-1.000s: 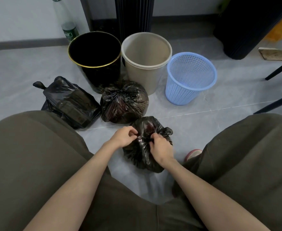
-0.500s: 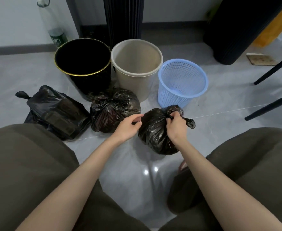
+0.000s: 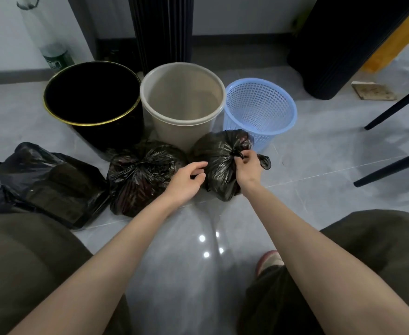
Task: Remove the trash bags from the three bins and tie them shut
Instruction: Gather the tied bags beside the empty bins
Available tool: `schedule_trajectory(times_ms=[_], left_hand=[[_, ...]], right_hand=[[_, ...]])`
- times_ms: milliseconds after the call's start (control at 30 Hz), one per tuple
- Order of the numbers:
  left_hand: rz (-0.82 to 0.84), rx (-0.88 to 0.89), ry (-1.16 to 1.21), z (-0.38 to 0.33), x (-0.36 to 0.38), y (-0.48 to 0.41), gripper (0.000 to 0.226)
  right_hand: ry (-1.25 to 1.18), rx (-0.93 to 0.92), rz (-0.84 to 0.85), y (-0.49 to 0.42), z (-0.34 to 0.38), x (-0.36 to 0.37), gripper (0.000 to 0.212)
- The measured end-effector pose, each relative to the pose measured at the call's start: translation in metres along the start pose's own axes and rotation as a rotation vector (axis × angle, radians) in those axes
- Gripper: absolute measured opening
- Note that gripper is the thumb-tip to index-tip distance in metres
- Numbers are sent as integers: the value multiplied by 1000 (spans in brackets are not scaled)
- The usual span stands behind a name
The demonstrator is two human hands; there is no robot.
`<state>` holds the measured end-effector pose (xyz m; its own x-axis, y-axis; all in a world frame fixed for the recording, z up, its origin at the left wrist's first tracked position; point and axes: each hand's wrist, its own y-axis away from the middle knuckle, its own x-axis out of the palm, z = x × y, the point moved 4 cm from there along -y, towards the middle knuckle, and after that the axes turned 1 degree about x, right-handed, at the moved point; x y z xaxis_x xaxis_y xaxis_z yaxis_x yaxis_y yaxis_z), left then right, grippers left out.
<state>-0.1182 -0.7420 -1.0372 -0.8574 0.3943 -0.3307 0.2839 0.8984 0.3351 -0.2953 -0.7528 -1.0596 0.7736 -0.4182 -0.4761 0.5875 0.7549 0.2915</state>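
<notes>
Three bins stand in a row on the grey floor: a black bin with a gold rim [image 3: 53, 110], a beige bin [image 3: 160, 122] and a blue mesh basket [image 3: 283, 122]; all look bare inside. Three knotted black trash bags lie in front of them: a flat left bag [image 3: 46, 184], a middle bag [image 3: 138, 180] and a right bag [image 3: 218, 165]. My right hand [image 3: 247, 168] pinches the knot of the right bag, which sits in front of the beige bin and the basket. My left hand [image 3: 189, 177] hovers between the middle and right bags, fingers loosely curled, holding nothing.
My knees in olive trousers fill both lower corners, with a shoe [image 3: 268, 259] near the right one. Behind the bins stand a dark ribbed column [image 3: 162, 27], a green-labelled bottle [image 3: 56, 56] and a large black cylinder [image 3: 338, 44]. Black chair legs [image 3: 391, 110] cross the right side.
The right bag was being knotted close to me with both hands; my right hand then carried it forward to the bins. My left hand let go of it.
</notes>
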Motion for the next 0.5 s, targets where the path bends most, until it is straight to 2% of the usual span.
schedule_trajectory(times_ms=[133,267,400,500], left_hand=[[-11,-23,28,-3,2,-11,38],[-12,-44,28,2,1,-11,38],[-27,-38,17,2,-9,-3,39],[-59,-18,17,-7,-21,7,39]], right_hand=[[143,48,120,-8,-10,11,22],[217,31,267,2,-9,20,41],[394,-88,197,16,5,12,45],[373,-145,189,31,23,6,37]])
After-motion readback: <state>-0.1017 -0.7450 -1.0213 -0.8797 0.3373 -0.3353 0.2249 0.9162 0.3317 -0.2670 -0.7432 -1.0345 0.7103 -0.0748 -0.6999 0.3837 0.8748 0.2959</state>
